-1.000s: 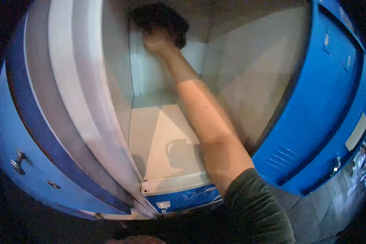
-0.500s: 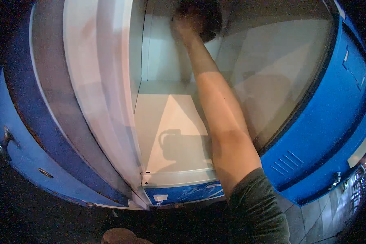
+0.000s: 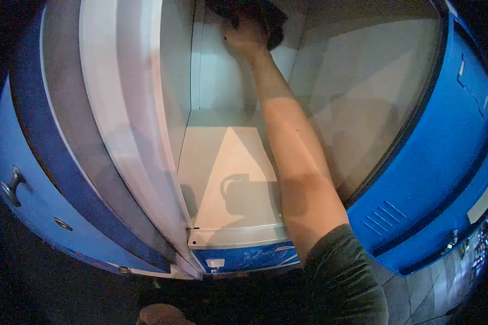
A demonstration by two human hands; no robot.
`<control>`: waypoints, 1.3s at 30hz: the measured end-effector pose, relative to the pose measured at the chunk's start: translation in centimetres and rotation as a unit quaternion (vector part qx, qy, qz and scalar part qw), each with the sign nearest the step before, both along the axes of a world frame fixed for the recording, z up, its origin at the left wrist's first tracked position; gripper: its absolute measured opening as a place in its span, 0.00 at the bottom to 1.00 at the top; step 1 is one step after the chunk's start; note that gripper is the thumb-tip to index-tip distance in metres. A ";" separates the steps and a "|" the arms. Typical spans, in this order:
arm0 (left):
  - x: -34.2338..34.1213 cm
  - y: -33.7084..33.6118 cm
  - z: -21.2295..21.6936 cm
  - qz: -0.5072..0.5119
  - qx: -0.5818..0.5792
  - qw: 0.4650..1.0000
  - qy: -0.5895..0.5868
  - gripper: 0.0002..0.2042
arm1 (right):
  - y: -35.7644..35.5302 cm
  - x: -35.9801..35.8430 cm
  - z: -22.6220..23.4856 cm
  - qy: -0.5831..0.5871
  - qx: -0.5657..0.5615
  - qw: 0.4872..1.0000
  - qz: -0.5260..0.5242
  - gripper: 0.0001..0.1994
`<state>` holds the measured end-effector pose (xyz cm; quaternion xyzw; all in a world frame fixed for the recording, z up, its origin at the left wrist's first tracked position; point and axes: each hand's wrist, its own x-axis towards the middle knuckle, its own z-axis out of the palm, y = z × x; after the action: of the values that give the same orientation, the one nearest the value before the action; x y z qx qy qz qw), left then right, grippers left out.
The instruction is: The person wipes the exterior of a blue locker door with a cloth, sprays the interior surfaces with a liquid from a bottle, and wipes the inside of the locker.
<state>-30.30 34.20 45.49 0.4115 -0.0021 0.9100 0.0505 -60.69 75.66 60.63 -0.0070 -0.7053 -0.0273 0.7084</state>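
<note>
My right arm stretches up into an upright blue locker-like cabinet with a pale interior (image 3: 222, 81). Near the top, deep inside, my right hand (image 3: 246, 35) is closed on a dark, soft-looking thing (image 3: 274, 16). Its kind cannot be made out in the shadow, and part of it is cut off by the upper edge. My fingers are partly hidden behind the hand. At the lower edge shows a rounded skin-coloured patch (image 3: 165, 314), which looks like a knee. My left hand is not in view.
A white cabinet sill (image 3: 244, 236) crosses below my arm, over a blue front strip (image 3: 249, 260). On the right stands a blue panel with slots (image 3: 444, 162). At far left is a blue panel with a metal handle (image 3: 13, 187). Grey floor tiles (image 3: 417, 295) show lower right.
My right hand and the dark thing have shifted slightly left and up in the picture. The view has also moved a little.
</note>
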 end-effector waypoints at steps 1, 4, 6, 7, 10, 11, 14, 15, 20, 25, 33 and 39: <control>-0.3 0.3 -0.3 -0.005 0.034 0.999 0.020 0.18 | 0.5 0.4 -0.1 0.017 -0.003 1.000 0.016 0.26; -1.8 0.8 -4.3 -0.086 -0.020 0.987 0.136 0.17 | 0.9 1.0 -1.9 0.041 -0.058 0.997 0.043 0.28; -2.5 2.0 -9.6 -0.179 -0.194 0.924 0.278 0.17 | 2.4 1.6 -2.4 0.049 -0.110 0.992 0.037 0.29; -2.6 3.4 -12.8 -0.213 -0.304 0.853 0.367 0.17 | 3.5 2.0 -2.2 0.047 -0.101 0.993 -0.047 0.29; -0.8 7.0 -25.0 -0.241 -0.482 0.616 0.575 0.17 | 2.0 1.8 -2.0 0.003 -0.137 0.985 -0.104 0.30; -0.1 7.9 -28.9 -0.237 -0.500 0.556 0.621 0.17 | 0.8 2.0 -1.6 -0.035 -0.179 0.980 -0.083 0.30; 1.4 9.4 -36.2 -0.241 -0.508 0.474 0.678 0.17 | -1.8 2.9 0.2 -0.226 -0.162 0.961 0.002 0.29; 1.5 9.9 -35.9 -0.241 -0.504 0.472 0.682 0.17 | -1.5 2.1 0.2 -0.223 -0.160 0.962 -0.004 0.29; 1.1 10.6 -32.7 -0.371 -0.575 0.254 0.684 0.23 | -3.8 -2.4 -1.0 -0.115 0.066 0.991 -0.025 0.28; 0.6 11.1 -28.6 -0.374 -0.580 0.221 0.689 0.22 | 6.6 -0.9 1.1 -0.091 -0.067 0.992 -0.054 0.25; 2.7 10.2 -41.2 -0.313 -0.572 0.310 0.691 0.21 | -0.3 1.7 1.7 -0.062 -0.185 0.981 -0.001 0.24; 2.0 11.3 -36.1 -0.397 -0.546 0.237 0.699 0.20 | -6.4 0.6 0.0 -0.173 -0.021 0.980 -0.093 0.26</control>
<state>-28.35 45.49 9.34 0.7049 0.3682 -0.0910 0.5994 -60.10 69.27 60.65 -0.0826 -0.8137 -0.0792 0.5700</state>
